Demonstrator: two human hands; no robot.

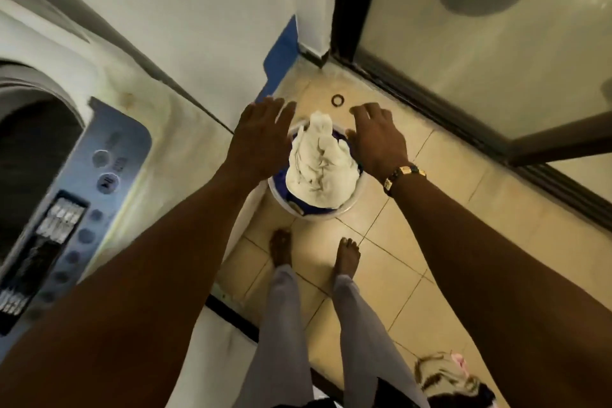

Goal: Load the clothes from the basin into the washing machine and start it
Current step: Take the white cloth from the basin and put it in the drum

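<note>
**Both hands over the basin, nothing grasped yet**

Looking straight down here: the basin (299,209) sits on the tiled floor (414,242), just ahead of the person's bare feet, close beside the washing machine's (159,142) white side. It's heaped with clothes (318,169), a big crumpled cream-white piece on top and something dark blue showing underneath at the edges.

The left hand (261,139) is spread flat above the basin's left rim, fingers apart, grip wide and empty. The right hand (377,139) hangs over the right rim, fingers loosely curled and apart, also holding nothing; whether its fingertips touch the cloth is hard to tell. A gold watch (402,175) sits on that wrist.

On the left, the machine's top shows its dark drum opening (33,159) and a blue control panel (99,182) with round buttons, blurred. A small dark ring (337,99) lies on the floor beyond the basin. A patterned bundle (453,381) lies at lower right.
</note>
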